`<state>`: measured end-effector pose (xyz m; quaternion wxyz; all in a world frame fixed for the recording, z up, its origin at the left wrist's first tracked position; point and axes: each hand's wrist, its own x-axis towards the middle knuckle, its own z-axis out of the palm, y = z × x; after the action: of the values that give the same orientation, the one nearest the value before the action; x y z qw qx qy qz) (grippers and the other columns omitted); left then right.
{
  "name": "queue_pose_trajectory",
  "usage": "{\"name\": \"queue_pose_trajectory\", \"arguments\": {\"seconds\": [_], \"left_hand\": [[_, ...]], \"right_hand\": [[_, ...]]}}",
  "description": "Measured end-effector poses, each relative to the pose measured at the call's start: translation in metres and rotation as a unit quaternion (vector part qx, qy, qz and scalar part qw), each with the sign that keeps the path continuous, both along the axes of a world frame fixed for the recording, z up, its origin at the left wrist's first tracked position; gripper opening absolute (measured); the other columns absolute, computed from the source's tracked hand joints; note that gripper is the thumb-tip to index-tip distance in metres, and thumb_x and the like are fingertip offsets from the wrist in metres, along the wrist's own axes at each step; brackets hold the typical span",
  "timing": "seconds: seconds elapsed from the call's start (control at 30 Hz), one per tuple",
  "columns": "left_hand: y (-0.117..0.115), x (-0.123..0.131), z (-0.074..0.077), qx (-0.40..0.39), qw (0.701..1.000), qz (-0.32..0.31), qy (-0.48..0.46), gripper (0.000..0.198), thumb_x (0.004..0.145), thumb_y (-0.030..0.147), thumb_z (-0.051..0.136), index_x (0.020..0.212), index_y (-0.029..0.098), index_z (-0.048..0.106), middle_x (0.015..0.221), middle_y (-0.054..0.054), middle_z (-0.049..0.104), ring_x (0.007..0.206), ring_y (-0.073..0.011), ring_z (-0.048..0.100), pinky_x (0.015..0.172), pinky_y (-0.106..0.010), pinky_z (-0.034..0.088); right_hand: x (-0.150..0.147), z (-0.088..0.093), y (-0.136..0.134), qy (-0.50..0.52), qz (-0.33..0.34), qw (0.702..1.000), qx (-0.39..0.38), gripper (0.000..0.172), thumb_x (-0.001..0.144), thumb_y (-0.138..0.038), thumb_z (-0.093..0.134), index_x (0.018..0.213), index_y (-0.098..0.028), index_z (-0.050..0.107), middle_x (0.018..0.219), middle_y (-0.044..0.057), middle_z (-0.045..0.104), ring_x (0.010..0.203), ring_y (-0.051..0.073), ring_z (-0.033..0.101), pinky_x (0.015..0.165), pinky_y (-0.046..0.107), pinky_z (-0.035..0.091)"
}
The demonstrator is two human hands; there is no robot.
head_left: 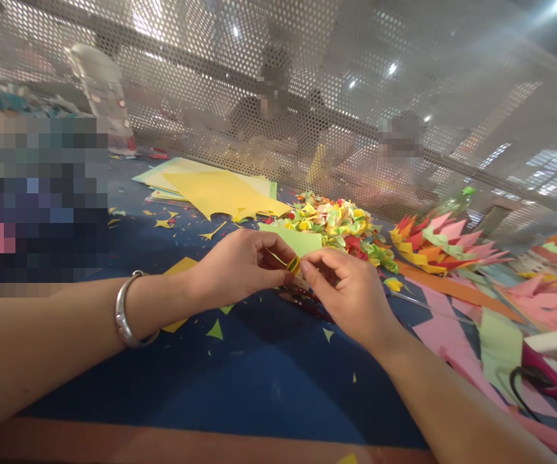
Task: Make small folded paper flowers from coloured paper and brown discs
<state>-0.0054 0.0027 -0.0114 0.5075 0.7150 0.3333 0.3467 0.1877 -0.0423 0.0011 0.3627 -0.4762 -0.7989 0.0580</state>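
Observation:
Near the middle of the view, my left hand (244,267) pinches a small yellow and dark green paper piece (293,265) between thumb and fingers. My right hand (350,290) meets it from the right, its thumb and index finger closed at the edge of the same piece. Both hands are above the dark blue table (259,380). Just behind them lie a light green paper (297,240) and a heap of small folded papers (336,219) in yellow, green, red and white. Small green and white scraps lie below the hands.
Yellow sheets (220,190) are stacked behind my left hand. Pointed paper shapes (447,241), pink strips (442,322) and a magenta object (548,370) are at the right. A clear bottle (109,103) stands back left, before a perforated screen (186,84).

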Motion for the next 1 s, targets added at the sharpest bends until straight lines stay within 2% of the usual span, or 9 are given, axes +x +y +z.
{"name": "queue_pose_trajectory", "arguments": {"seconds": [0.17, 0.43, 0.53, 0.63, 0.77, 1.0], "left_hand": [[-0.001, 0.002, -0.003, 0.02, 0.999, 0.025, 0.022, 0.019, 0.074, 0.024, 0.073, 0.091, 0.019, 0.068, 0.076, -0.001, 0.075, 0.072, -0.0166, 0.071, 0.063, -0.025, 0.053], [0.0, 0.0, -0.002, -0.024, 1.0, -0.01, 0.005, 0.028, 0.073, 0.032, 0.077, 0.097, 0.018, 0.07, 0.088, -0.005, 0.077, 0.082, -0.0217, 0.073, 0.078, -0.033, 0.058], [0.0, -0.002, 0.002, -0.074, 0.996, -0.031, -0.029, 0.025, 0.073, 0.026, 0.077, 0.096, 0.018, 0.07, 0.092, -0.004, 0.076, 0.084, -0.019, 0.072, 0.082, -0.031, 0.057], [0.0, -0.003, 0.005, -0.119, 0.99, -0.036, -0.061, 0.021, 0.073, 0.02, 0.077, 0.093, 0.017, 0.069, 0.087, -0.002, 0.075, 0.08, -0.0137, 0.07, 0.08, -0.026, 0.055], [0.002, -0.005, 0.007, -0.147, 0.985, -0.041, -0.079, 0.019, 0.075, 0.019, 0.078, 0.092, 0.016, 0.07, 0.086, -0.002, 0.073, 0.08, -0.0115, 0.068, 0.082, -0.025, 0.054], [0.002, -0.005, 0.008, -0.103, 0.991, -0.056, -0.058, 0.018, 0.075, 0.022, 0.079, 0.089, 0.016, 0.07, 0.084, -0.001, 0.075, 0.079, -0.0128, 0.069, 0.081, -0.027, 0.054]], "right_hand": [[-0.003, -0.003, 0.0, -0.025, -0.023, 0.999, 0.004, 0.012, 0.09, -0.021, 0.059, 0.082, -0.017, 0.068, 0.074, 0.001, 0.066, 0.062, 0.012, 0.058, 0.058, 0.026, 0.043], [-0.002, -0.004, 0.001, -0.006, -0.019, 1.0, -0.004, 0.014, 0.09, -0.021, 0.059, 0.08, -0.017, 0.068, 0.071, 0.0, 0.064, 0.059, 0.011, 0.057, 0.056, 0.025, 0.042], [0.0, -0.003, 0.001, -0.001, -0.018, 1.0, -0.01, 0.015, 0.09, -0.022, 0.06, 0.078, -0.017, 0.067, 0.068, -0.001, 0.063, 0.059, 0.012, 0.057, 0.056, 0.025, 0.042], [0.001, -0.001, 0.001, 0.002, -0.018, 1.0, -0.022, 0.016, 0.09, -0.023, 0.059, 0.077, -0.018, 0.067, 0.065, -0.002, 0.062, 0.057, 0.011, 0.056, 0.055, 0.025, 0.042], [0.003, 0.0, 0.002, 0.01, -0.019, 0.999, -0.025, 0.015, 0.091, -0.023, 0.06, 0.079, -0.018, 0.067, 0.065, -0.002, 0.063, 0.057, 0.011, 0.055, 0.055, 0.024, 0.042], [0.004, -0.001, 0.001, 0.023, -0.006, 0.999, -0.029, 0.013, 0.09, -0.023, 0.06, 0.08, -0.018, 0.067, 0.068, -0.001, 0.064, 0.059, 0.011, 0.056, 0.056, 0.025, 0.043]]}}
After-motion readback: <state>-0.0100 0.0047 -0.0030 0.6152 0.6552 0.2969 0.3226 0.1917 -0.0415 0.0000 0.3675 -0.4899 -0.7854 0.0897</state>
